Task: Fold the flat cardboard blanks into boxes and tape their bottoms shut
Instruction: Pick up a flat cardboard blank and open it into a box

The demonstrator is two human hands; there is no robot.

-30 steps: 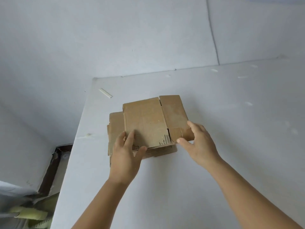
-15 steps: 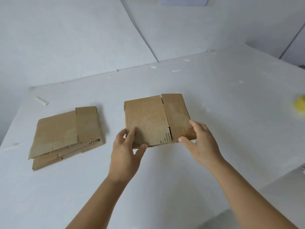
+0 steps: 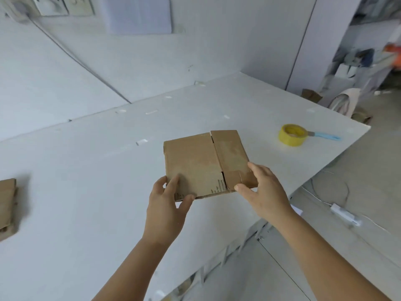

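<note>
A flat brown cardboard blank (image 3: 201,164) hangs level above the white table (image 3: 86,181), held by both hands. My left hand (image 3: 168,205) pinches its near left corner, thumb under and fingers on top. My right hand (image 3: 262,192) grips the near right corner at the narrower flap. A stack of more flat blanks (image 3: 7,205) lies at the far left edge of the view. A yellow tape roll (image 3: 293,134) sits on the table to the right, beyond the blank.
A blue-handled cutter (image 3: 324,135) lies beside the tape roll. Small tape scraps (image 3: 141,141) dot the table. The table's right edge (image 3: 325,166) drops to a floor with a cable and adapter (image 3: 345,215). A white wall stands behind.
Both hands lifted one blank off the stack and carried it to the right. The view swung right with it, so the stack now lies at the far left and the tape roll is in view.
</note>
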